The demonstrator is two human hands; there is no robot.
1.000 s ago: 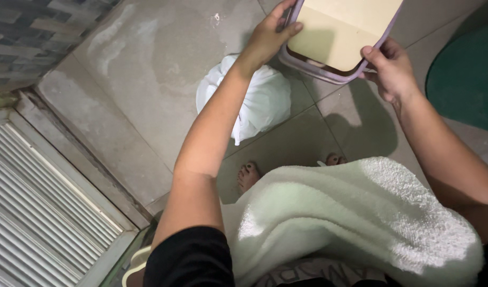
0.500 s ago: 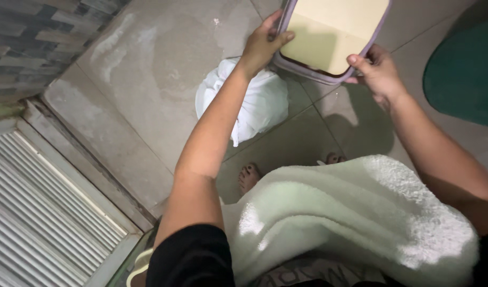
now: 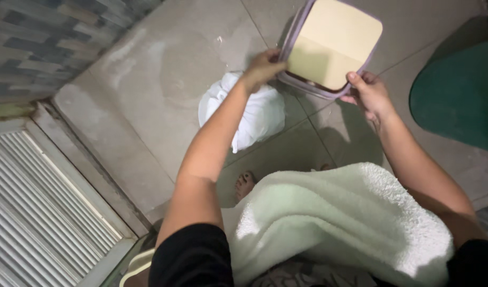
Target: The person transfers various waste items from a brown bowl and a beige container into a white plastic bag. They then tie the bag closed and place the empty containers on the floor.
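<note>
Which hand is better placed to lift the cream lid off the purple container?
Probably the right hand: its thumb lies on the cream lid. The left hand grips the purple container by its rim.

You are working in dim, warm indoor light that falls from above and behind you, so your arms and the cream-lidded container (image 3: 333,47) throw a soft dark shadow onto the floor tiles (image 3: 164,69) just near of it. The white towel (image 3: 339,223) near you is brightest, slightly washed out. Detail is soft and grainy throughout, with the far right corner darkest.
</note>
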